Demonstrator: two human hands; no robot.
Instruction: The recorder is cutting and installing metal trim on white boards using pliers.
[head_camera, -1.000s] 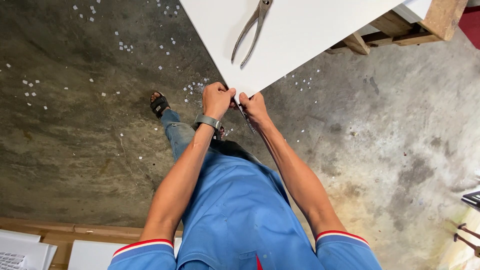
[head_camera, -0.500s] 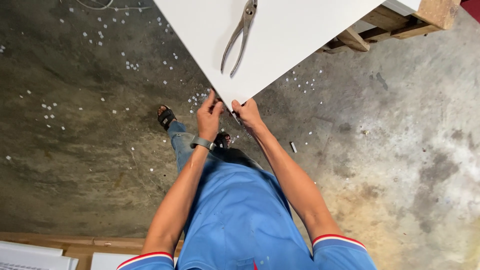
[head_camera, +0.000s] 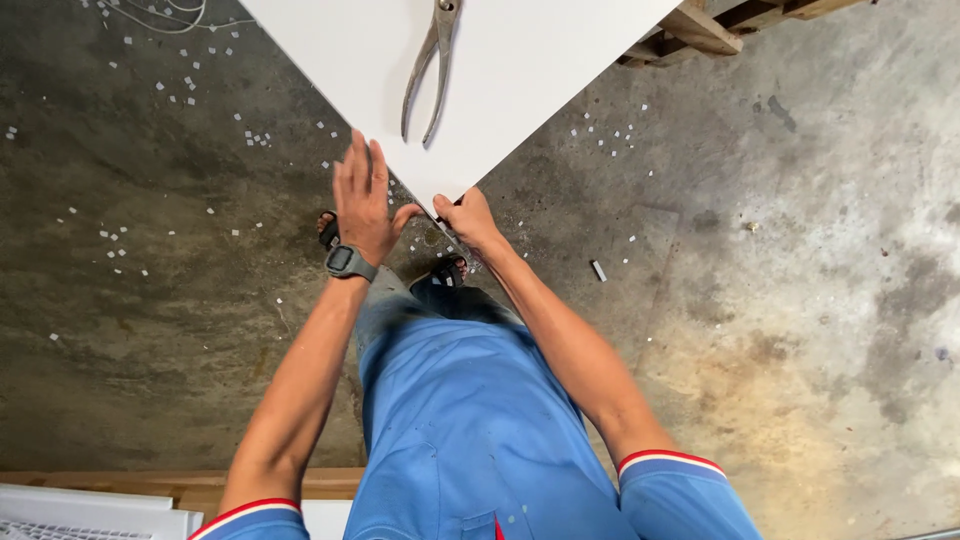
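A large white panel (head_camera: 520, 70) lies flat ahead of me, one corner pointing at my body. Metal pliers (head_camera: 428, 70) rest on it with the handles spread towards me. My left hand (head_camera: 364, 200) is open, fingers together, lying against the panel's left edge close to the corner. My right hand (head_camera: 468, 220) is closed at the very corner of the panel, gripping a small dark tool whose tip shows by the thumb. A watch (head_camera: 349, 262) sits on my left wrist.
Stained concrete floor (head_camera: 780, 260) lies below, strewn with several small white chips (head_camera: 250, 135). A wooden pallet (head_camera: 720, 20) carries the panel at the top right. Thin wire (head_camera: 165, 15) lies at the top left. White boards (head_camera: 90, 505) sit at the bottom left.
My left hand was closed at the corner beside the right; it has opened and slid up along the panel's left edge. The right hand stays at the corner.
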